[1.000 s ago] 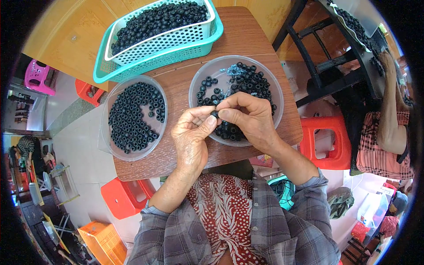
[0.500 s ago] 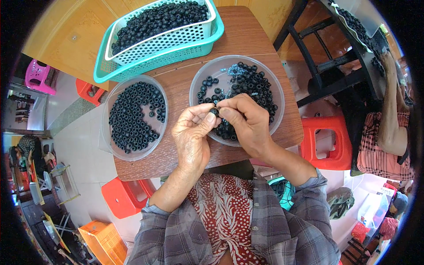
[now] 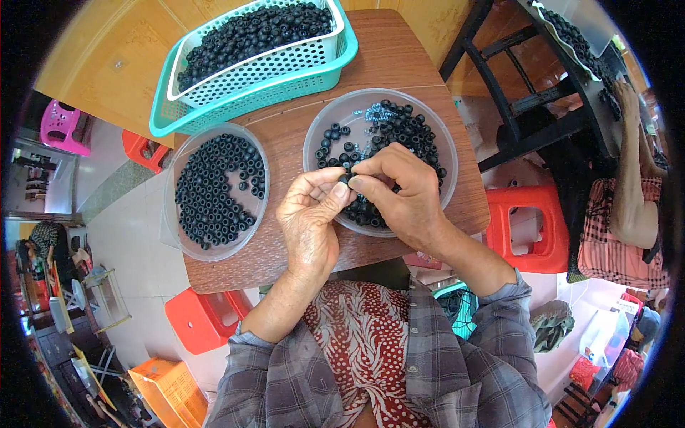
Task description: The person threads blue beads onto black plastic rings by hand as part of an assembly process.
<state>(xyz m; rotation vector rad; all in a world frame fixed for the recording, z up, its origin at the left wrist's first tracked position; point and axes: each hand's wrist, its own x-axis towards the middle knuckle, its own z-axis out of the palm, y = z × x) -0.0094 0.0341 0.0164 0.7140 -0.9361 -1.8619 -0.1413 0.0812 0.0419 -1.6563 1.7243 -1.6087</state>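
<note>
Well, looks mid-batch: left hand (image 3: 310, 210) grips one black bead (image 3: 344, 179) above the right tub (image 3: 335, 114); right hand (image 3: 407, 187) pinched closed at its edge, contents hidden by fingertips. Tub holds loose beads plus blue coils (image 3: 378, 112), partly covered. Left tub (image 3: 230, 187) well stocked; can't tell if those are done. Farther up the worktop (image 3: 385, 50), white basket (image 3: 264, 69) heaped, top cut off.

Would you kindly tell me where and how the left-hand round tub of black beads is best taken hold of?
I'd grip the tub's rim two-handed, from left and right, keeping it level: it is round, open-topped and holds loose beads, while the turquoise basket sits close to its far side.
</note>
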